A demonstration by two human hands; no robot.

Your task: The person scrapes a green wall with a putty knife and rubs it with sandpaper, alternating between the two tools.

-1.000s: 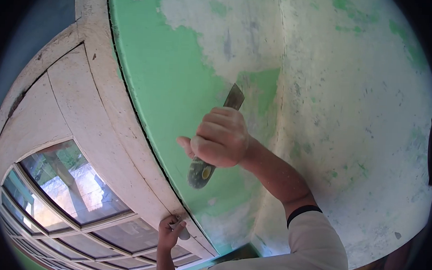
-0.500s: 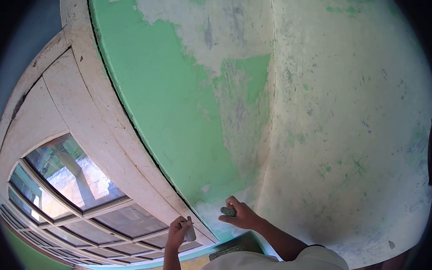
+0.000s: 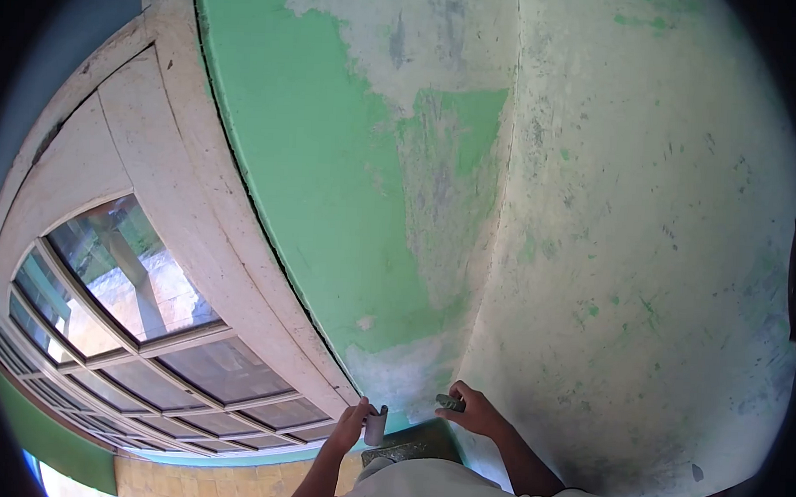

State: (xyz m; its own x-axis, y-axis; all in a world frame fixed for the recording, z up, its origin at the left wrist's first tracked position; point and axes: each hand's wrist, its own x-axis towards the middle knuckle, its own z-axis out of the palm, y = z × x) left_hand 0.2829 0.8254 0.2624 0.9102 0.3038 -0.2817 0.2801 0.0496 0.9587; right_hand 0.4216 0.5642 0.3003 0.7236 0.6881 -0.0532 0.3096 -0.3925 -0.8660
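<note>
Low in the view, my left hand is closed on a small grey piece that looks rounded and slightly curled; its exact kind does not show. My right hand grips a dark greenish, mottled stubby piece, with the thumb under it and the fingers over it. That piece is near the foot of the wall corner, by a patch of bare greyish plaster. Contact between either piece and the wall cannot be made out. Above the hands, the wall carries green paint with scraped pale areas.
On the left stands a pale wooden frame with glass panes. A whitish wall with green flecks rises on the right. Below the hands is a dark, wet-looking slab or box, beside yellowish floor tiles.
The view has tilted and shifted. My right hand has moved right and slightly down, away from the green wall. My left hand sits a little further right, and both still hold their pieces.
</note>
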